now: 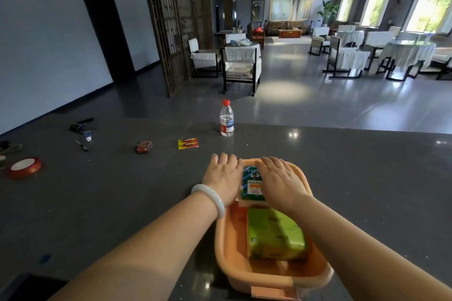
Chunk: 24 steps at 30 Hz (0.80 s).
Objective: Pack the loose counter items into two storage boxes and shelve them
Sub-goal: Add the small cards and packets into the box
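Left hand (pixel 223 178) and right hand (pixel 278 178), fingers straight, lie flat either side of a small green carton (pixel 253 184) in the orange storage box (pixel 269 273) on the tabletop (pixel 122 190).

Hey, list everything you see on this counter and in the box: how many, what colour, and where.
counter: one, dark grey, across the foreground
storage box: one, orange, on the counter in front of the person
green pack: one, green, near half of the box
carton: one, blue-green, far half of the box, between the hands
water bottle: one, clear with red cap, upright beyond the box
battery pack: one, yellow, left of the bottle
red pack: one, red, left of the batteries
round roll: one, red with white centre, far left
small bits: several, dark and blue, back left, too small to name
bangle: one, white, left wrist
left hand: one, flat, at the carton's left
right hand: one, flat, at the carton's right
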Tool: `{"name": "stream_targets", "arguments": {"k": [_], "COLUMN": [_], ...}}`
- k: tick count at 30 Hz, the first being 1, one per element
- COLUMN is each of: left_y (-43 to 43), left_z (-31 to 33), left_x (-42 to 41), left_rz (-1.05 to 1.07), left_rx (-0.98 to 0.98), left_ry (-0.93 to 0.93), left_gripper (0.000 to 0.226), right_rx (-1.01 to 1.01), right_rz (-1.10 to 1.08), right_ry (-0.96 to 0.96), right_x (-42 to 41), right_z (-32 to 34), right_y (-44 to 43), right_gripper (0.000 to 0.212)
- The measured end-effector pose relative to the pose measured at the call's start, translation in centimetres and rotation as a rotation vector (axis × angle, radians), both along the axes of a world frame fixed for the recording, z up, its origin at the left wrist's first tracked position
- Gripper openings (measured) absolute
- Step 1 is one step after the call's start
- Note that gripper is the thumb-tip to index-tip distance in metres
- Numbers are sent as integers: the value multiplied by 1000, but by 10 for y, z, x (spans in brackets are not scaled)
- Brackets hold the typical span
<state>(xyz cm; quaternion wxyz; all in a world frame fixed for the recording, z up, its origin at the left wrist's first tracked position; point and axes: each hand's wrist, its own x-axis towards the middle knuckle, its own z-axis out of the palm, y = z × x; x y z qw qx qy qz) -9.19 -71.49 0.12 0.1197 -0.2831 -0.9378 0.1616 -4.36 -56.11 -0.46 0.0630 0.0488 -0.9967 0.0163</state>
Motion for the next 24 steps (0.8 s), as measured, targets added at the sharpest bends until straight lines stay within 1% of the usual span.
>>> {"name": "stream_targets", "arguments": {"k": [2, 3, 6, 8, 12, 16, 20, 24], "left_y": [-18, -29, -67, -94, -151, -206, -253, -294], "left_z": [6, 8, 11, 11, 7, 1, -7, -12], "left_x": [-3, -4, -4, 0, 11, 26, 38, 38], "left_rz": [73, 110, 206, 280, 437, 578, 661, 679], "left_rx": [-16, -24, -54, -64, -65, -63, -30, -7], "left_ry": [-5, -11, -32, -34, -28, -57, -97, -120], "left_gripper": [55, 54, 62, 62, 53, 50, 48, 49], "right_rx": [10, 16, 6, -2, -3, 15, 46, 75], "right_rz": [38, 64, 134, 179, 306, 401, 434, 432], "right_ry": [-27, -27, -24, -50, -79, -111, -147, -173], "right_x": [-7, -11, -24, -33, -47, -55, -58, -66], "right_z": [4, 5, 8, 10, 9, 7, 4, 2], "right_y": [-16, -25, -53, -75, -123, -174, -220, -260], "right_gripper": [70, 69, 61, 60, 57, 52, 51, 52]}}
